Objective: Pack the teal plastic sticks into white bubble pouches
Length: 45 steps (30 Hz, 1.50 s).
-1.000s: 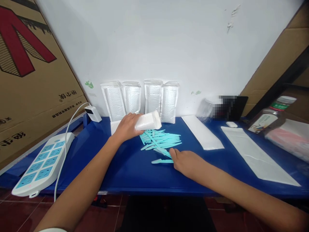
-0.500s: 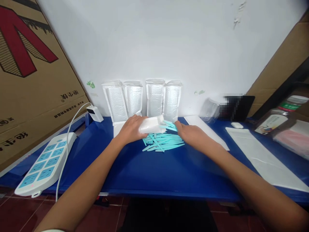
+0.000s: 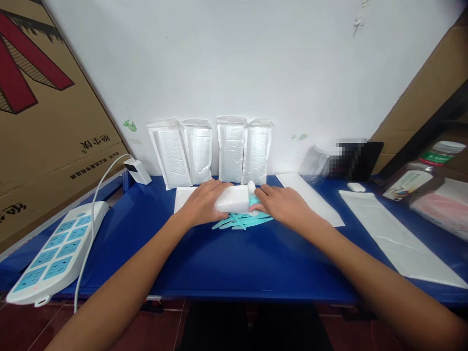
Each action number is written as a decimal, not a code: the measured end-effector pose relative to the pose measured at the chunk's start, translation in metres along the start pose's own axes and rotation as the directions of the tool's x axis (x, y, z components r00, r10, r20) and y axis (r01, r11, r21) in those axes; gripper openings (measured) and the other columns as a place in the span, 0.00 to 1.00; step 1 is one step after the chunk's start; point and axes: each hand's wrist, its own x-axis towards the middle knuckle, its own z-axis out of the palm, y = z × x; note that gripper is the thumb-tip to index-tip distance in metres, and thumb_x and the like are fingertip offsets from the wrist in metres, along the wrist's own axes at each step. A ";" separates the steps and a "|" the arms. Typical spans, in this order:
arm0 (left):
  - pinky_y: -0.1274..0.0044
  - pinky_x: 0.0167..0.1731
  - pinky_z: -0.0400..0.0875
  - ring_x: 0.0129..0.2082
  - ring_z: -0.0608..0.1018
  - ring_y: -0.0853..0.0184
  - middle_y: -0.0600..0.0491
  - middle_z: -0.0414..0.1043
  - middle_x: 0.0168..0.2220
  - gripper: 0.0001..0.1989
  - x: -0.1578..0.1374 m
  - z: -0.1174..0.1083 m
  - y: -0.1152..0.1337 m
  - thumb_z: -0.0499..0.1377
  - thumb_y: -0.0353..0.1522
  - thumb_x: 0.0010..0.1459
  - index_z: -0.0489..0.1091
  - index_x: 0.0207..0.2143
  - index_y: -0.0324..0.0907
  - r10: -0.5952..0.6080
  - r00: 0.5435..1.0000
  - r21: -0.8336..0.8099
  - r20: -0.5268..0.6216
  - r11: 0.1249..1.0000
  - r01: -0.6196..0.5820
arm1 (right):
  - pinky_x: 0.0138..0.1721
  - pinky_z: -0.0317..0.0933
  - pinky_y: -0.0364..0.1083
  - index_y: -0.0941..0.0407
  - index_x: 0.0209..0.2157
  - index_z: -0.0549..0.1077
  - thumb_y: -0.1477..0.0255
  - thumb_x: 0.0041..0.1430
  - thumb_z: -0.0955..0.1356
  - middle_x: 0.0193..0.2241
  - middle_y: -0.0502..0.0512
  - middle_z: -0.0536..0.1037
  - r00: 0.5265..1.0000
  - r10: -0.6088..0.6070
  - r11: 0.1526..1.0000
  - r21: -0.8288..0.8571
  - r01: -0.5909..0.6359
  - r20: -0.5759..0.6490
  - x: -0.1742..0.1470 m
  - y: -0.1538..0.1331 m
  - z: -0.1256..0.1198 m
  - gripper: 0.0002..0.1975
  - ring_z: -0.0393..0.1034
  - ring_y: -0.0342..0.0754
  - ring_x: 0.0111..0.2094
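Note:
My left hand is closed around a white bubble mailer, held on its side with its mouth toward the right. At that mouth, my right hand has its fingers and thumb closed around a bunch of thin turquoise plastic sticks. How far the bunch reaches inside is hidden by the mailer and fingers. Beneath both hands lies a loose pile of the same turquoise sticks, partly covered. Another flat white mailer lies under and behind my left hand.
Several silvery padded mailers lean upright against the wall. White flat mailers lie on the right of the blue table. A power strip with a white cable stands left; a jar stands far right.
My right hand has moved left with the turquoise sticks, up to the mailer's mouth. The mailer now sits lower and more level over the pile. The camera view has shifted slightly.

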 end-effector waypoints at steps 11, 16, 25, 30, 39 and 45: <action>0.61 0.52 0.73 0.51 0.77 0.52 0.46 0.76 0.54 0.35 0.001 0.006 0.014 0.69 0.36 0.50 0.66 0.61 0.46 -0.050 0.986 -0.166 -0.156 0.986 0.024 | 0.54 0.58 0.59 0.56 0.55 0.70 0.57 0.76 0.51 0.52 0.67 0.76 0.818 0.069 0.922 0.349 0.166 -0.572 0.000 -0.006 -0.002 0.26 0.67 0.63 0.54; 0.67 0.45 0.75 0.48 0.79 0.55 0.48 0.76 0.50 0.29 0.005 -0.017 -0.001 0.68 0.45 0.55 0.69 0.55 0.44 -0.346 0.852 -0.344 -0.392 0.914 0.213 | 0.54 0.58 0.63 0.54 0.54 0.72 0.60 0.75 0.55 0.51 0.68 0.75 0.707 0.384 0.858 0.513 -0.035 -0.593 -0.010 0.018 -0.003 0.21 0.66 0.66 0.55; 0.66 0.48 0.75 0.46 0.78 0.58 0.50 0.75 0.45 0.27 0.007 -0.020 -0.037 0.67 0.49 0.56 0.68 0.50 0.42 -0.477 0.698 -0.455 -0.534 0.858 0.237 | 0.59 0.60 0.61 0.55 0.67 0.62 0.40 0.55 0.71 0.60 0.67 0.69 0.995 -0.078 0.776 0.630 0.022 0.061 -0.008 0.025 0.033 0.48 0.62 0.66 0.61; 0.66 0.51 0.73 0.52 0.77 0.55 0.48 0.74 0.53 0.35 0.006 -0.009 -0.021 0.69 0.49 0.54 0.64 0.58 0.44 -0.412 0.855 -0.397 -0.316 0.876 0.275 | 0.59 0.56 0.64 0.60 0.66 0.62 0.39 0.62 0.65 0.62 0.73 0.66 0.999 -0.032 0.874 0.484 0.039 -0.023 -0.001 -0.005 0.045 0.45 0.62 0.68 0.60; 0.66 0.45 0.72 0.49 0.79 0.53 0.48 0.76 0.52 0.36 0.005 -0.007 -0.020 0.67 0.52 0.53 0.66 0.59 0.44 -0.392 0.908 -0.302 -0.148 0.892 0.336 | 0.45 0.62 0.53 0.63 0.49 0.71 0.44 0.70 0.58 0.45 0.68 0.75 0.986 -0.139 0.975 0.161 0.153 -0.094 0.010 -0.020 0.063 0.34 0.70 0.60 0.45; 0.68 0.43 0.70 0.47 0.79 0.54 0.50 0.77 0.50 0.35 0.004 -0.010 -0.019 0.67 0.51 0.54 0.67 0.58 0.44 -0.384 0.915 -0.283 -0.124 0.897 0.339 | 0.35 0.61 0.49 0.61 0.51 0.69 0.58 0.77 0.59 0.43 0.64 0.78 0.988 -0.157 0.987 -0.020 0.157 0.010 0.010 -0.024 0.064 0.20 0.75 0.56 0.39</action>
